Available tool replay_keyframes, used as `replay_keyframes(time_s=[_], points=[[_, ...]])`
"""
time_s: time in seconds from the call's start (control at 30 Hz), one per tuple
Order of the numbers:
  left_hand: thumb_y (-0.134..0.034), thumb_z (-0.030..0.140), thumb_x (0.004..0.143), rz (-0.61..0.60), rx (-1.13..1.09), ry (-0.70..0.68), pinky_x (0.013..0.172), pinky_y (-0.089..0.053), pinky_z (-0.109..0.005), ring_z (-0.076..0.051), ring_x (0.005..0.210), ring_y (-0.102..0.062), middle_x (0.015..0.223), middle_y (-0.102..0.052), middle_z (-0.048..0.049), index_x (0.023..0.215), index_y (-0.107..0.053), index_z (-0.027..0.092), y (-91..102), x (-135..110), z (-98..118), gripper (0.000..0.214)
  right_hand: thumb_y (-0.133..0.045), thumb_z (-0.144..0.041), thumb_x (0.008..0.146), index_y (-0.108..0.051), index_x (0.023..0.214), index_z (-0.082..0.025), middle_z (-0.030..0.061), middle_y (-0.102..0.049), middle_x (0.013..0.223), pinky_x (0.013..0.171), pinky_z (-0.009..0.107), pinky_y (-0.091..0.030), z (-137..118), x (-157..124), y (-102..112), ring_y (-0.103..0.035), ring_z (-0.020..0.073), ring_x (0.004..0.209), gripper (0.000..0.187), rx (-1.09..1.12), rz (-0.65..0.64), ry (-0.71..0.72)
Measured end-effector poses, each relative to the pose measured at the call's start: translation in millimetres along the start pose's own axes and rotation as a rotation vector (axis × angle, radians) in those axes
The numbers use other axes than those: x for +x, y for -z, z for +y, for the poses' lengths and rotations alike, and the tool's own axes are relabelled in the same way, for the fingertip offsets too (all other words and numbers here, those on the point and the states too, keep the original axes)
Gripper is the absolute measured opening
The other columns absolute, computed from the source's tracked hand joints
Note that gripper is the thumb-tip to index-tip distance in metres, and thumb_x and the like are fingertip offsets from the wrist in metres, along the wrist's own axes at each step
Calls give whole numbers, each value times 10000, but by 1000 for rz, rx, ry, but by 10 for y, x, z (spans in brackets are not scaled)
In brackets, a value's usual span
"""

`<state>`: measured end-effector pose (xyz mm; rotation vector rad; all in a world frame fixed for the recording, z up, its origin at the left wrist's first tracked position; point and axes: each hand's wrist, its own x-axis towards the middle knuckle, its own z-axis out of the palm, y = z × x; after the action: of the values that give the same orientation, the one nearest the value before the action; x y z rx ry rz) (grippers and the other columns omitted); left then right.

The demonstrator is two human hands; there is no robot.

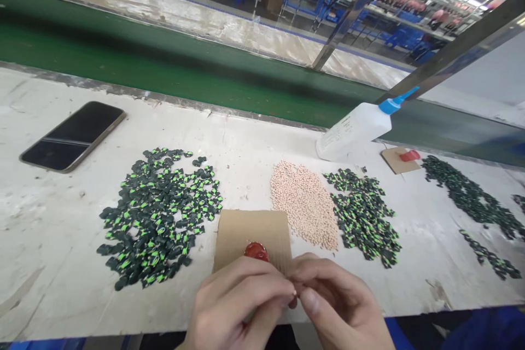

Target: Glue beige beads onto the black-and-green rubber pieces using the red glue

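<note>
My left hand (233, 306) and my right hand (336, 306) meet at the near table edge, fingertips pinched together on a tiny piece too small to make out. Just beyond them lies a brown cardboard square (252, 232) with a red blob of glue (256, 251) on it. A pile of small black-and-green parts (159, 216) lies to the left. A heap of pale pink beads (305, 205) and a second black-and-green pile (365, 213) lie to the right.
A dark phone (74, 135) lies at the far left. A white glue bottle with a blue nozzle (361, 126) lies tilted at the back right, next to a small cardboard piece with a red cap (401, 158). More dark parts (467, 194) trail right. A green conveyor belt (164, 65) runs behind.
</note>
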<state>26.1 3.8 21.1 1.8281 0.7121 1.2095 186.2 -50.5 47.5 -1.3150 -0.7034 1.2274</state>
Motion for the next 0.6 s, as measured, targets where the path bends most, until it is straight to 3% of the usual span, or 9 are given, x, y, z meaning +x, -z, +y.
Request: replay_keyframes(time_s=[0.1,0.2,0.4,0.5,0.6], points=[[-635,8,955,66,29,-15,742,-625,-160,-117,754,-763,912,-782,-17,1026,-714,224,-34,-43,1,241,-809,-297,905,-860,905,-344,42,-800,886,757,239,-639,22,49,74,-768,175,834,70,-68,-161,86],[-596,81,1024,137,60,-29,745,-614,-149,-105,756,-751,913,-780,-21,1017,-726,218,-87,-78,-3,190,-775,-245,932,-849,943,-354,44,-798,916,773,241,-644,12,68,88,-774,182,866,133,-122,-197,131],[-556,160,1076,139,52,-2,756,-622,-149,-102,757,-755,922,-788,-26,1033,-733,216,-100,-157,21,190,-706,-223,972,-775,924,-298,40,-749,878,693,223,-633,-36,0,78,-734,173,777,113,-323,-185,221],[-622,100,1025,114,66,72,790,-626,-143,-109,793,-768,971,-797,-19,1076,-734,223,12,-221,-13,174,-677,-189,979,-740,916,-294,30,-727,859,691,232,-619,21,3,121,-714,181,780,138,-509,-120,297],[-640,15,953,85,139,181,826,-627,-148,-125,842,-785,1017,-805,-18,1126,-740,228,159,-275,-89,291,-641,-135,978,-723,939,-284,41,-725,873,724,268,-608,139,27,144,-714,203,823,175,-718,-47,398]])
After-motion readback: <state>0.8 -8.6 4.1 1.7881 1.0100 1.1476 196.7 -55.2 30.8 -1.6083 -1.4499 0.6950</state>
